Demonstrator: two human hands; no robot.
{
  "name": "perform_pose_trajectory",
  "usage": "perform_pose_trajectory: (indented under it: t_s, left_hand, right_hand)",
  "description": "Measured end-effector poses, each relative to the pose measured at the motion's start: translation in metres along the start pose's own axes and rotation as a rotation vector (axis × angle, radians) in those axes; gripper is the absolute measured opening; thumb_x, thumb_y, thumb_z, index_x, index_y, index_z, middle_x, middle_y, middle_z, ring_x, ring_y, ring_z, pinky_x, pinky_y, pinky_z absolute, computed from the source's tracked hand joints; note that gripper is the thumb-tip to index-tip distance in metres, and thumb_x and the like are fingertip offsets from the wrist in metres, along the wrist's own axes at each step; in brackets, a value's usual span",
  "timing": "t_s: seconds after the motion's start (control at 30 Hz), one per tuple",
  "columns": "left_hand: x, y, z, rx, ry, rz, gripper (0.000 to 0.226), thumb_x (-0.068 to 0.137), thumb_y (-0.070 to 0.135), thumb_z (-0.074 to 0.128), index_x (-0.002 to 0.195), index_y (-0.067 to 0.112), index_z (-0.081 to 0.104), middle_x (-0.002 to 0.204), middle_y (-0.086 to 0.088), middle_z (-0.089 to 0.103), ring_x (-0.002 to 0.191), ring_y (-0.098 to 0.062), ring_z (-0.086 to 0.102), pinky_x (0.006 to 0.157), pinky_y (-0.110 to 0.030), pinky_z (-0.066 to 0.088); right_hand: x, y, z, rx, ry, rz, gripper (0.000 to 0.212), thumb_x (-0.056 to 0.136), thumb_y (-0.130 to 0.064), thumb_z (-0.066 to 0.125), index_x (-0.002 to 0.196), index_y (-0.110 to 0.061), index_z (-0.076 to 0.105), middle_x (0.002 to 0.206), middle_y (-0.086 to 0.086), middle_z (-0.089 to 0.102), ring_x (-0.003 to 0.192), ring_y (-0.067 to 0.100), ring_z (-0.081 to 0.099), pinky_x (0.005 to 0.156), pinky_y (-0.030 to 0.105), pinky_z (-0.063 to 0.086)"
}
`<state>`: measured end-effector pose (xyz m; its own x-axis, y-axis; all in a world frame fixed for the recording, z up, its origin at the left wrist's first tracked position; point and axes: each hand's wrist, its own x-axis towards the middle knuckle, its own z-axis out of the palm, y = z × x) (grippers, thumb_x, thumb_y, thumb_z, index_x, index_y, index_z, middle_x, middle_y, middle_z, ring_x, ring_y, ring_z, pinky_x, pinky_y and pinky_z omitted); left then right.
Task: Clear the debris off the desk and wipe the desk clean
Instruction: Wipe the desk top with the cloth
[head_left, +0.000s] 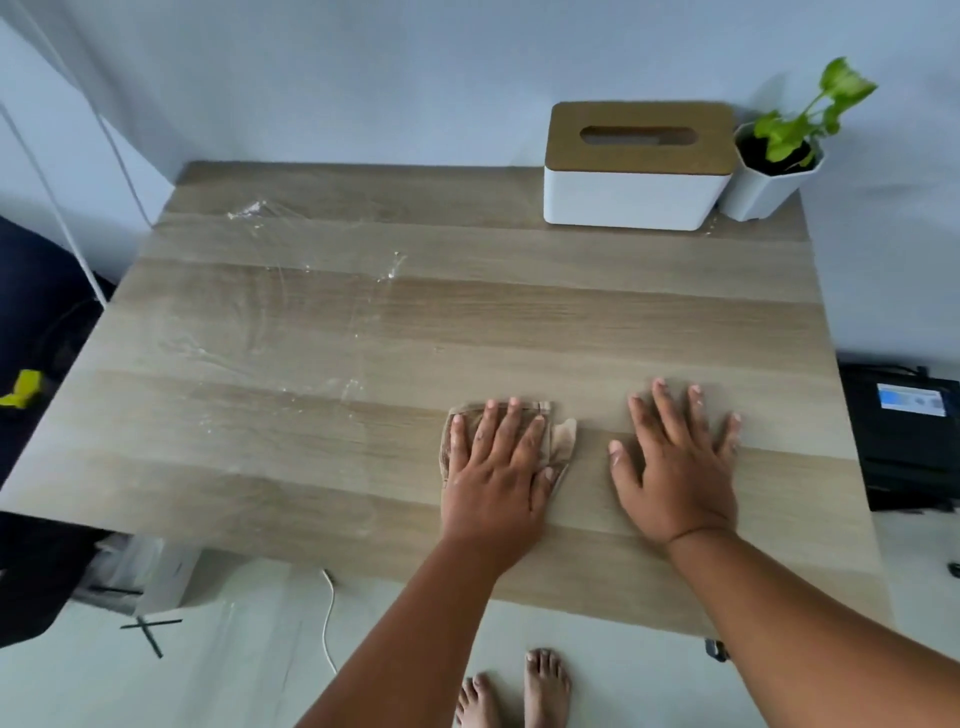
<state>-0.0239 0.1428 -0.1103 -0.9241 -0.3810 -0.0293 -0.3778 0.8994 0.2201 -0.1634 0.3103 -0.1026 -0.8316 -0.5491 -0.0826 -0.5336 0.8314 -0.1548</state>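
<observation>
My left hand lies flat with spread fingers on a thin, wet, see-through wipe near the front middle of the wooden desk. The wipe's edges show around my fingers and to their right. A little to the right, my right hand presses palm-down on the bare desk, fingers straight and apart, holding nothing. Wet streaks and small droplets glisten across the left half of the desk.
A white tissue box with a wooden lid and a white pot with a green plant stand at the desk's back right corner. A black device sits beyond the right edge. A white cable and a bin lie below the front edge.
</observation>
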Motion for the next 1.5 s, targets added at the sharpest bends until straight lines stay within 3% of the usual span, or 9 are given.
perform_pose_trajectory:
  t_s: [0.2,0.47,0.63,0.83,1.0,1.13,1.27,1.37,1.5]
  left_hand:
    - [-0.043,-0.008,-0.009,-0.041,0.008,0.011,0.057,0.101,0.049,0.043,0.151,0.024,0.048,0.165,-0.004,0.034,0.156,-0.027,0.022,0.124,-0.059,0.015]
    - [-0.08,-0.028,-0.018,-0.093,0.052,0.033,0.051,0.097,0.043,0.054,0.143,0.022,0.058,0.16,-0.004,0.043,0.152,-0.028,0.031,0.12,-0.062,0.024]
    - [-0.101,-0.052,-0.024,-0.109,0.122,-0.026,0.047,0.094,0.039,0.054,0.135,0.02,0.065,0.156,-0.005,0.048,0.15,-0.029,0.036,0.118,-0.062,0.029]
    - [-0.118,-0.107,-0.036,-0.07,0.149,-0.175,0.049,0.095,0.043,0.051,0.136,0.021,0.064,0.158,-0.008,0.044,0.151,-0.029,0.034,0.119,-0.061,0.027]
    - [-0.113,-0.169,-0.051,-0.014,0.07,-0.361,0.067,0.091,0.049,0.038,0.152,0.024,0.046,0.167,-0.01,0.027,0.157,-0.027,0.017,0.125,-0.059,0.01]
    - [-0.088,-0.199,-0.055,0.0,-0.01,-0.496,0.076,0.092,0.061,0.027,0.162,0.034,0.016,0.172,-0.003,0.001,0.158,-0.024,-0.008,0.125,-0.057,-0.005]
    - [-0.054,-0.2,-0.055,-0.03,-0.009,-0.56,0.08,0.093,0.072,0.019,0.162,0.037,-0.001,0.172,-0.001,-0.009,0.155,-0.026,-0.023,0.121,-0.062,-0.011]
    - [-0.029,-0.195,-0.054,0.004,-0.004,-0.451,0.078,0.095,0.074,0.018,0.162,0.037,0.006,0.172,-0.001,-0.001,0.157,-0.029,-0.017,0.121,-0.065,-0.008]
    - [-0.004,-0.169,-0.047,0.06,-0.03,-0.093,0.068,0.1,0.066,0.027,0.16,0.033,0.027,0.17,-0.004,0.019,0.158,-0.035,0.004,0.121,-0.068,0.004]
  right_hand:
    - [-0.007,-0.007,-0.007,0.042,0.081,-0.159,0.054,0.095,-0.039,0.037,0.138,-0.018,0.064,0.156,0.005,0.05,0.15,0.035,0.036,0.119,0.064,0.023]
    - [-0.006,-0.038,-0.017,0.042,0.079,-0.016,0.052,0.085,-0.035,0.045,0.126,-0.014,0.069,0.145,0.011,0.057,0.135,0.039,0.049,0.112,0.057,0.035]
    - [-0.01,-0.089,-0.008,0.061,0.077,-0.065,0.049,0.086,-0.036,0.049,0.126,-0.017,0.07,0.144,0.008,0.058,0.132,0.036,0.05,0.111,0.054,0.036]
    - [-0.009,-0.151,0.01,0.143,0.086,-0.075,0.042,0.089,-0.031,0.056,0.127,-0.017,0.069,0.149,0.008,0.054,0.14,0.037,0.044,0.116,0.062,0.03]
    - [0.011,-0.18,0.018,0.161,0.033,-0.008,0.047,0.093,-0.036,0.062,0.137,-0.02,0.061,0.159,0.006,0.043,0.15,0.036,0.031,0.121,0.068,0.012]
    - [0.018,-0.188,0.025,0.064,-0.02,-0.006,0.062,0.097,-0.053,0.041,0.154,-0.028,0.041,0.17,0.002,0.022,0.158,0.03,0.012,0.121,0.069,-0.001]
    - [0.02,-0.187,0.031,0.018,-0.014,-0.002,0.069,0.095,-0.057,0.031,0.158,-0.029,0.035,0.172,-0.001,0.016,0.159,0.029,0.008,0.12,0.071,0.001]
    - [0.022,-0.186,0.034,-0.005,-0.002,0.003,0.07,0.095,-0.058,0.032,0.159,-0.028,0.034,0.172,-0.002,0.015,0.159,0.029,0.008,0.12,0.071,0.002]
    - [0.024,-0.186,0.038,-0.031,0.011,-0.005,0.07,0.094,-0.056,0.034,0.158,-0.027,0.034,0.172,-0.001,0.016,0.159,0.031,0.01,0.12,0.072,0.005]
